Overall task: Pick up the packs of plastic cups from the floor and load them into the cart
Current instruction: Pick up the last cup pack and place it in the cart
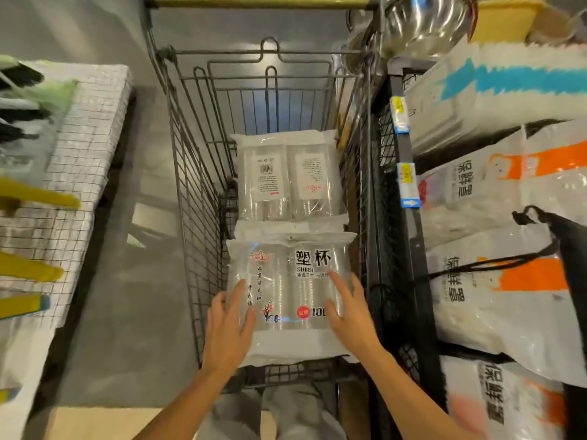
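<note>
Two clear packs of plastic cups lie inside the wire cart. The near pack faces up with black printed characters and a red sticker. The far pack lies beyond it, back labels up. A white edge of another pack shows between them. My left hand rests flat on the near pack's left side, fingers straight. Spread, straight fingers of my right hand lie on the same pack's right side.
A black shelf frame stands right of the cart, stacked with white and orange bagged goods and price tags. Steel bowls sit at the top right. A white wire-grid display with yellow items stands left. Grey floor lies between.
</note>
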`<state>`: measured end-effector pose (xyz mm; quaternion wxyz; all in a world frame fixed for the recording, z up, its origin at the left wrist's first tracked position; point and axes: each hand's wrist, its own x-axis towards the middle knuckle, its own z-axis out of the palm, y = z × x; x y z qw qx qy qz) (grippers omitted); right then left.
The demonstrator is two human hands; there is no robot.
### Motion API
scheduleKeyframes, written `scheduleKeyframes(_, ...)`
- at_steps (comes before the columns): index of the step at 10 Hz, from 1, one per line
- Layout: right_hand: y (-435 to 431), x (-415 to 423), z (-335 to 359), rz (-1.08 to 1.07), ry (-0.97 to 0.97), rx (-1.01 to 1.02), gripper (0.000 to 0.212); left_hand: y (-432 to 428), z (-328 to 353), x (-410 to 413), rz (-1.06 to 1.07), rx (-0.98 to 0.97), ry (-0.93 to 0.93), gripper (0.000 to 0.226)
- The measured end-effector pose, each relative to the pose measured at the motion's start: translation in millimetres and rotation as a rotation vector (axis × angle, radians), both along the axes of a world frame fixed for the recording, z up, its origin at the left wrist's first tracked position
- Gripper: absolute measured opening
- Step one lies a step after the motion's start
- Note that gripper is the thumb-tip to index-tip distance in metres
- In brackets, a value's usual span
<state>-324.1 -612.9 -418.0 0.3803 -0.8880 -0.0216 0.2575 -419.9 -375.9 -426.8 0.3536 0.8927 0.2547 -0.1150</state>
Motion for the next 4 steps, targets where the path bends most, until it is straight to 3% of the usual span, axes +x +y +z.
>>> scheduleKeyframes(4,6.2,-2.4,20.1,0.009,-0.089,-0.082,0.063,20.7,28.8,9.0,-0.183,0.149,0.090,0.055)
